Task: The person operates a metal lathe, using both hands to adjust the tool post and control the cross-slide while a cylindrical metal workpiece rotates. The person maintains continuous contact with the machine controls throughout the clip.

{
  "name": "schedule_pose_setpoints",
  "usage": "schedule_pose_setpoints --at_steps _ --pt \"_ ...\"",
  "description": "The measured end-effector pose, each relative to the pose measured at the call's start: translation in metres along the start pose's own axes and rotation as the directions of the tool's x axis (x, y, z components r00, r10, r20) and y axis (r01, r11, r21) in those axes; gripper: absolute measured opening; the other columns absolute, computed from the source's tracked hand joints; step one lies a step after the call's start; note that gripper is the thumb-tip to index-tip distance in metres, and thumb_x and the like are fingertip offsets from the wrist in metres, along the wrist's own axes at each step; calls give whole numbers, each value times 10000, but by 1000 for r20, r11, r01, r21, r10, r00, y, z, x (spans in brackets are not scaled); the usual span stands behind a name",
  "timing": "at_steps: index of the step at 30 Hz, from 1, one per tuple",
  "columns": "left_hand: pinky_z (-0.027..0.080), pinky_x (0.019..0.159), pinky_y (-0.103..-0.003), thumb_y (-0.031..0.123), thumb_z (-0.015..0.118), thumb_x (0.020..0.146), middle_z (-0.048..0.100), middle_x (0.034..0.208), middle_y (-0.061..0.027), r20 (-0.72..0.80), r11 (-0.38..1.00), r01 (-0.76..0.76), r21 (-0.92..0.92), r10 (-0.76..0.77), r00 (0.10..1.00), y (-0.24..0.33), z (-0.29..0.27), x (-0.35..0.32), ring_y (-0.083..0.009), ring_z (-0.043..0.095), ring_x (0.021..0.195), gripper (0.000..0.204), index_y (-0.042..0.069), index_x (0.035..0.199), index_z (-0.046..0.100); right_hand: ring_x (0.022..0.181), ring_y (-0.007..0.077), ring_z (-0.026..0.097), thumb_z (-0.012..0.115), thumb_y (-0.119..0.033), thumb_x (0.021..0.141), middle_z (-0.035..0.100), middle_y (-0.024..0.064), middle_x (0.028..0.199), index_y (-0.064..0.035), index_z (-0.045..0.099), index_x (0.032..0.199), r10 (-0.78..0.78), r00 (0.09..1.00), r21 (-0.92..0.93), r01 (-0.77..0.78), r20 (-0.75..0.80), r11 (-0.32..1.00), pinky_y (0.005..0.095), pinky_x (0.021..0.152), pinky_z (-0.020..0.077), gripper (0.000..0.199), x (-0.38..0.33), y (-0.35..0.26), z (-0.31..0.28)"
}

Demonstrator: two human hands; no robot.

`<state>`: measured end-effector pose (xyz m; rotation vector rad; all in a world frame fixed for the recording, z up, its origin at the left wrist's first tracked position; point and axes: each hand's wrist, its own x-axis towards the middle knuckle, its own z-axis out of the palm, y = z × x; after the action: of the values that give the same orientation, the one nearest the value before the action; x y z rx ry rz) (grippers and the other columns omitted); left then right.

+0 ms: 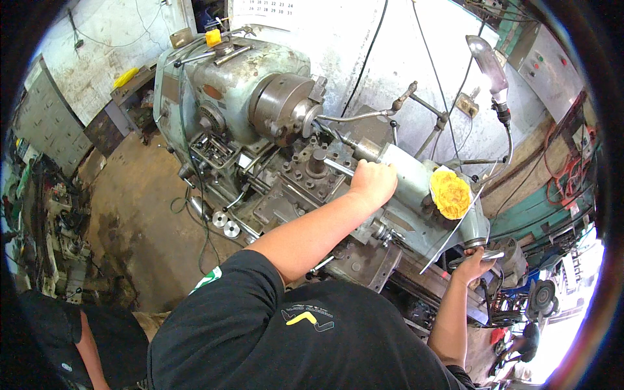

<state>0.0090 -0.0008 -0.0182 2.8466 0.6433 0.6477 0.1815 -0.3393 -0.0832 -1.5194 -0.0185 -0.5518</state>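
I stand at a grey-green metal lathe (pixel 214 84). My left hand (pixel 372 181) is closed around the end of a steel lever (pixel 338 168) that sticks out from the tool post (pixel 317 159). At the machine's right end, my right hand (pixel 473 264) grips the rim of the tailstock handwheel (pixel 489 256). The round chuck (pixel 286 104) sits left of the tool post, with a thin workpiece (pixel 328 132) running from it toward the tailstock (pixel 416 185). A crumpled yellow rag (pixel 450 193) lies on top of the tailstock.
A gooseneck lamp (pixel 489 62) hangs above the tailstock. Two small shiny discs (pixel 225 224) lie by the lathe's front. Another person in dark clothes (pixel 71 344) is at the lower left. A grey cabinet (pixel 42 127) stands at left, and an electrical box (pixel 549 68) at upper right.
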Motion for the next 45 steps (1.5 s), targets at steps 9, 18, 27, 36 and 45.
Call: schedule_pose_setpoints --at_steps 9,18,27,36,45 --pt "507 698 -489 290 561 992 749 760 -121 -12 1000 -13 -2 13 1000 0 -5 -1 -333 737 703 238 121 909 705 738 207 634 589 -88 950 638 218 1132 55 243 1594 -85 996 -159 83 -8 984 332 642 552 745 -16 -11 9" --pt "492 747 -480 234 574 960 771 820 -119 30 1000 13 -20 -13 999 3 -7 -1 -303 754 754 194 120 938 729 840 238 621 598 -20 926 602 179 1067 60 246 1528 -270 958 -193 285 99 939 363 721 536 702 -15 25 -2" --pt "519 660 -485 284 606 968 733 709 -124 -89 1000 -23 19 24 996 1 0 -1 -325 727 650 219 121 859 702 966 259 581 628 -66 930 571 162 1094 43 91 1556 -524 810 -134 568 262 812 418 931 497 832 -25 69 -12" --pt "526 676 -488 293 596 971 736 716 -124 -84 1000 -26 -7 25 996 -1 0 -1 -331 728 648 231 117 873 709 1002 280 593 614 -60 948 572 176 1142 42 150 1551 -426 877 -180 466 222 866 424 958 497 768 -31 64 -9" --pt "531 692 -500 289 588 976 741 734 -135 -42 999 -28 -23 27 999 -2 0 -1 -346 732 670 238 106 888 712 1161 341 591 566 -485 996 612 162 1293 -54 642 1258 499 866 253 -491 36 834 540 1003 461 510 70 -24 -42"
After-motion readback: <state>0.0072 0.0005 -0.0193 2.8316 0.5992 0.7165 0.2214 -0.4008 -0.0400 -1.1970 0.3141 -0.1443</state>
